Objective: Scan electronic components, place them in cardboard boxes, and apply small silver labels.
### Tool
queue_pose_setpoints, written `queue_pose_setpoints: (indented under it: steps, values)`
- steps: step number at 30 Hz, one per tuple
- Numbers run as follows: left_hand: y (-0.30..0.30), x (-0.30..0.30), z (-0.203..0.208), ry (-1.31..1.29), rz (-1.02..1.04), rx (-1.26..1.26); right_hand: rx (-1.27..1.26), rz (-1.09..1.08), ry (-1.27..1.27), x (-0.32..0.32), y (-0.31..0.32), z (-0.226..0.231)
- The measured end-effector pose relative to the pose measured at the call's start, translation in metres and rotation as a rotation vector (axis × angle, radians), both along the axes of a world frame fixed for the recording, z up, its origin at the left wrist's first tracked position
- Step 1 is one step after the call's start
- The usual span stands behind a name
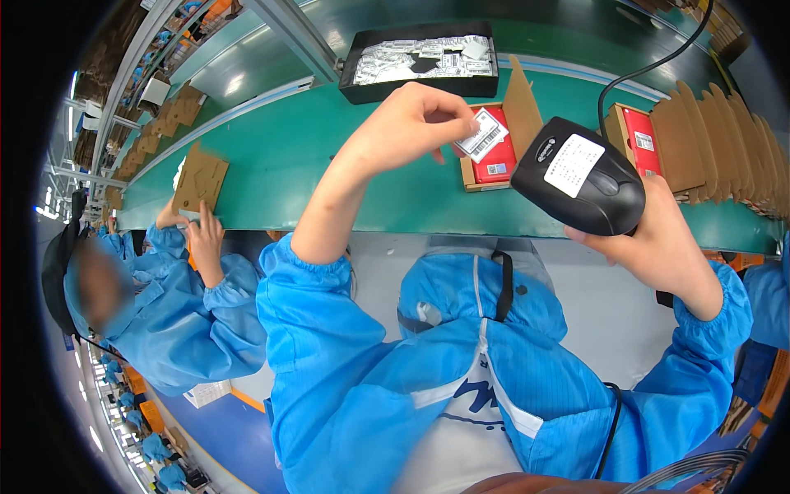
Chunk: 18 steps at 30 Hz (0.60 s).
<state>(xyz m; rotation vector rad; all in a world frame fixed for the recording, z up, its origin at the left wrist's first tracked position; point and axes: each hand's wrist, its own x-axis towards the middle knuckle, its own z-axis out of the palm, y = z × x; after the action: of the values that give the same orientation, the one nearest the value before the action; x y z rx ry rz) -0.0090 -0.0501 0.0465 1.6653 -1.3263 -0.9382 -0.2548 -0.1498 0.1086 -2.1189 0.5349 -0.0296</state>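
Observation:
Pinched in my left hand (420, 123) is a white barcode label (483, 138), held over an open cardboard box (521, 103). Inside that box lies a red package (494, 167) bearing a small printed sticker. My right hand (658, 235) grips a black barcode scanner (605, 210) with a white paper label on its top; its head points toward the open box and partly covers the box's right side. From the scanner a black cable (658, 62) runs up and away to the far right.
A black tray (420, 92) full of printed labels stands at the back of the green workbench (362, 193). To the right are another box with a red package (640, 136) and a row of open cardboard boxes (716, 148). At left, a co-worker (189, 305) handles a cardboard piece (200, 177).

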Motion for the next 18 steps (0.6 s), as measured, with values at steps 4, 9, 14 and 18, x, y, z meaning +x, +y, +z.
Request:
queue_pose_setpoints:
  steps: [4, 9, 14, 18]
  values:
    - [-0.017, -0.004, -0.033, -0.183, 0.055, 0.002, 0.097, -0.114, -0.047, -0.021, 0.003, 0.007]
    - [-0.048, 0.000, -0.096, -0.372, 0.109, -0.120, 0.275, -0.241, -0.171, -0.056, -0.008, -0.012]
    - [-0.035, -0.020, -0.084, -0.719, 0.284, -0.362, 0.041, -0.223, -0.578, -0.067, 0.009, -0.076]
    - [-0.012, -0.059, -0.088, -0.433, 0.256, -0.388, 0.148, -0.160, -0.541, -0.080, 0.045, -0.111]
